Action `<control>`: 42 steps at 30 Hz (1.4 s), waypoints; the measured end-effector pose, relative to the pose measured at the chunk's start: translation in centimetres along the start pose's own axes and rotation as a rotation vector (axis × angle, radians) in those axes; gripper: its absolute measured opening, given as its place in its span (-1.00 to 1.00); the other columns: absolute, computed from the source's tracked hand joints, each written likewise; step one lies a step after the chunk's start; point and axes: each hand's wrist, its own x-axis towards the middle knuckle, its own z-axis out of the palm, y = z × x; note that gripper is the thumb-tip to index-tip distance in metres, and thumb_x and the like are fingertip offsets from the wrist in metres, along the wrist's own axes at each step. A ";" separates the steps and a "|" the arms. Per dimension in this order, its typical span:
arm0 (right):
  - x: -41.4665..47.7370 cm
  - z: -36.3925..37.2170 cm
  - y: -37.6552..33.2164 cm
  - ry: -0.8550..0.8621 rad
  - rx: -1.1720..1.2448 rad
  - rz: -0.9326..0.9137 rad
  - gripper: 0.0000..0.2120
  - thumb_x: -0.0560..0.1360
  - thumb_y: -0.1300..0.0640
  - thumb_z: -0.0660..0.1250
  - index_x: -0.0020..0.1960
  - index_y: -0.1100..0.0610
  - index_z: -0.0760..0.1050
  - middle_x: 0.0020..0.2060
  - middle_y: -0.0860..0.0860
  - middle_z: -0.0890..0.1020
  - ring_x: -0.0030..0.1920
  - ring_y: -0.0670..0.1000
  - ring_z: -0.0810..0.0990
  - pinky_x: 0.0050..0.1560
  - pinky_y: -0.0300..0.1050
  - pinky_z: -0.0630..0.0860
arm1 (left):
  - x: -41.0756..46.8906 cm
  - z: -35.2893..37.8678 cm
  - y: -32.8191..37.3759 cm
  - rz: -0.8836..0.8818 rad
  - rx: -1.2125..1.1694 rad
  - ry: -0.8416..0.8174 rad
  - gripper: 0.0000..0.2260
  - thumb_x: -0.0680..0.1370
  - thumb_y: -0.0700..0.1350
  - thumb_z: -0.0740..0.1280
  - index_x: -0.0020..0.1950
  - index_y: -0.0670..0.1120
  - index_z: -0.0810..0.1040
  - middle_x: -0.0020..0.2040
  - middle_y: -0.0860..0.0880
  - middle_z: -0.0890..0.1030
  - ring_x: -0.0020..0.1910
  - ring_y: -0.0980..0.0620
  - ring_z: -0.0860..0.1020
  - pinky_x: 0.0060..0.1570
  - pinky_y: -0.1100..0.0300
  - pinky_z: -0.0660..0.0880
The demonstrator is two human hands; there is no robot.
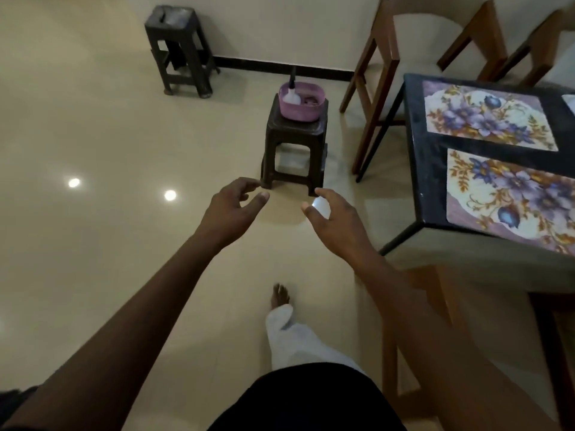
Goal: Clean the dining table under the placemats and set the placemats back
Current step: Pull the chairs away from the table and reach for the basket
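I am reaching both hands forward, my left hand [236, 203] and my right hand [334, 219] side by side, fingers loosely spread and gripping nothing. Below my wrists, one bare foot [280, 295] is showing on the floor. Just beyond my fingertips one dark stool [294, 132] is standing, carrying one pink tub [303, 108] with one white bottle [292, 94] upright inside. Right of my right hand, the dark table [417, 169] is bearing two flowered placemats lying flat, a near placemat [510, 194] and a far placemat [485, 116], plus the corner of a third mat [569, 102]. Beyond them two wooden chairs [382, 73] are standing. Far off to the left, a second stool [179, 42] is standing by the wall.
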 end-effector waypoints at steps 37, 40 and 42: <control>89.7 9.1 -28.0 0.094 0.166 0.128 -0.48 0.64 -0.20 0.29 0.56 -0.08 0.35 0.53 -0.06 0.43 0.52 -0.03 0.39 0.44 0.00 0.41 | 93.5 -29.4 -5.4 0.076 0.030 -0.113 -0.61 0.65 0.18 0.34 0.43 0.08 0.54 0.39 0.12 0.59 0.34 0.13 0.55 0.21 0.11 0.48; 97.2 7.7 -27.3 0.114 0.188 0.158 -0.46 0.64 -0.20 0.29 0.57 -0.08 0.34 0.54 -0.05 0.43 0.51 -0.03 0.39 0.41 -0.04 0.39 | 101.9 -28.6 -3.4 0.094 0.032 -0.150 -0.61 0.65 0.19 0.33 0.44 0.08 0.52 0.38 0.11 0.59 0.33 0.13 0.55 0.28 0.05 0.52; 101.7 5.9 -26.9 0.117 0.210 0.204 -0.46 0.64 -0.20 0.29 0.57 -0.07 0.34 0.54 -0.05 0.43 0.51 -0.03 0.40 0.42 -0.05 0.39 | 107.2 -28.0 -1.6 0.095 0.029 -0.186 -0.61 0.66 0.18 0.32 0.44 0.07 0.54 0.34 0.10 0.60 0.31 0.12 0.56 0.30 0.04 0.54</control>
